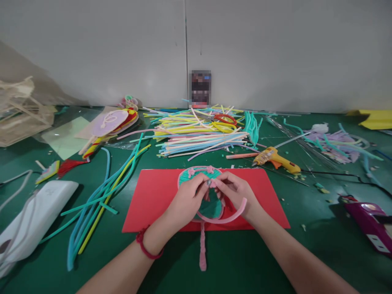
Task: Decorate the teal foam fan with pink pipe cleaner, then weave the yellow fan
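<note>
A round green fan-like piece (218,209) with a pink fuzzy rim and pink handle (202,249) lies over a red sheet (156,196). Small pink decorations sit along its upper edge. Above its middle, my left hand (190,197) and my right hand (237,190) meet, fingertips pinched on a pink pipe cleaner (235,216). Its loose end curves down under my hands and up by my right wrist. The bent part between my fingers is small and partly hidden. A dark red band circles my left wrist.
Behind the sheet lies a heap of coloured pipe cleaners (196,136) with scissors (225,120). A yellow glue gun (280,160) rests at right, near a purple power strip (369,224). Left are loose pipe cleaners (92,208), a white device (36,220) and finished fans (110,122).
</note>
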Motion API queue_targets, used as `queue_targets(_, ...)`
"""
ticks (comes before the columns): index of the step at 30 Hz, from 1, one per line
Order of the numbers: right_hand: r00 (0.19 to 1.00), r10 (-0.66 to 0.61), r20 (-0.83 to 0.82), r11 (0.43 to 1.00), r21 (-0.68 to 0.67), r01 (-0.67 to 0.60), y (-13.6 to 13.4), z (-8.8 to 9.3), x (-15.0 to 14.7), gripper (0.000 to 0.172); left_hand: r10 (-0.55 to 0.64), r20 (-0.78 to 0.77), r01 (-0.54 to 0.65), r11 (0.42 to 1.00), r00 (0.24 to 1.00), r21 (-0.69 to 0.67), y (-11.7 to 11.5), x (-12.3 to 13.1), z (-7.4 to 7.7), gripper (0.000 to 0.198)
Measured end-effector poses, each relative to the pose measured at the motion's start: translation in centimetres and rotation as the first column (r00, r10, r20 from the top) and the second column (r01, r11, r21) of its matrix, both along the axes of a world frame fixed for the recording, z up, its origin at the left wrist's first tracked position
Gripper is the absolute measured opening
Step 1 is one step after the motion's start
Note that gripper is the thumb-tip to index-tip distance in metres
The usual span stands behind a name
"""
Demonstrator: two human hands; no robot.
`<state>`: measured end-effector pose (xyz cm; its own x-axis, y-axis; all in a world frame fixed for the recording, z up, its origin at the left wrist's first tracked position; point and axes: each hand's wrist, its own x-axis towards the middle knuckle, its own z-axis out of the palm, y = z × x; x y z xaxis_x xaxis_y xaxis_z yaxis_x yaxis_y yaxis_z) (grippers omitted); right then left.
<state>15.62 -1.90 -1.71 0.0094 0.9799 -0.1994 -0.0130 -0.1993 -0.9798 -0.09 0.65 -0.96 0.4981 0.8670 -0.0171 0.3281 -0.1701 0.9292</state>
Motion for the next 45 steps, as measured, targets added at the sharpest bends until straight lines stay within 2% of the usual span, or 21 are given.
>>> queue_targets(4,0.987,0.159,-0.039,0.987,-0.022,-0.16,0.0,0.5,0.7,0.034,-0.019,-0.024,0.019,1.0,1.0,0.005,0.0,0.0,0.0,0.023)
queue_targets(8,0.93,0.349,-0.118,0.928,-0.09,-0.36,-0.2,1.1,1.5,0.029,-0.113,-0.014,0.112,0.991,0.993,-0.078,0.2,-0.4,0.5,0.024)
queue_targets(11,0.899,0.419,-0.127,0.896,-0.099,-0.432,-0.3,1.3,1.9,0.026,-0.172,-0.013,0.169,0.978,0.985,-0.125,0.3,-0.5,0.9,0.024)
queue_targets(13,0.906,0.412,-0.1,0.905,-0.073,-0.42,-0.3,1.4,1.9,0.024,-0.145,0.001,0.144,0.985,0.989,-0.096,0.3,-0.5,1.0,0.026)
queue_targets(17,0.951,0.309,-0.028,0.951,0.017,-0.308,-0.4,1.2,1.5,0.025,-0.083,0.036,0.083,0.996,0.996,0.023,0.2,-0.3,0.9,0.021)
queue_targets(21,0.964,0.261,0.048,0.963,0.055,-0.263,-0.4,1.0,1.3,0.025,-0.069,-0.024,0.072,0.989,0.997,0.129,0.3,-0.4,0.7,0.013)
queue_targets(29,0.972,0.227,0.064,0.971,0.065,-0.231,-0.4,0.8,1.5,0.022,-0.073,-0.183,0.134,0.928,0.98,0.347,0.5,-1.0,0.6,0.012)
queue_targets(33,0.973,0.224,0.05,0.973,0.044,-0.226,-0.3,0.7,1.4,0.023,-0.098,-0.213,0.177,0.902,0.972,0.393,0.7,-1.1,0.7,0.014)
queue_targets(38,0.972,0.223,0.069,0.973,0.05,-0.226,-0.4,0.8,1.4,0.025,-0.136,-0.173,0.181,0.944,0.976,0.276,0.8,-1.1,0.9,0.014)
queue_targets(42,0.965,0.247,0.089,0.965,0.072,-0.254,-0.5,1.0,1.3,0.027,-0.146,-0.083,0.152,0.986,0.986,0.072,0.7,-1.0,0.9,0.012)
queue_targets(45,0.962,0.254,0.097,0.962,0.078,-0.262,-0.5,1.0,1.2,0.027,-0.165,0.006,0.165,0.984,0.986,-0.064,0.7,-0.9,0.9,0.013)
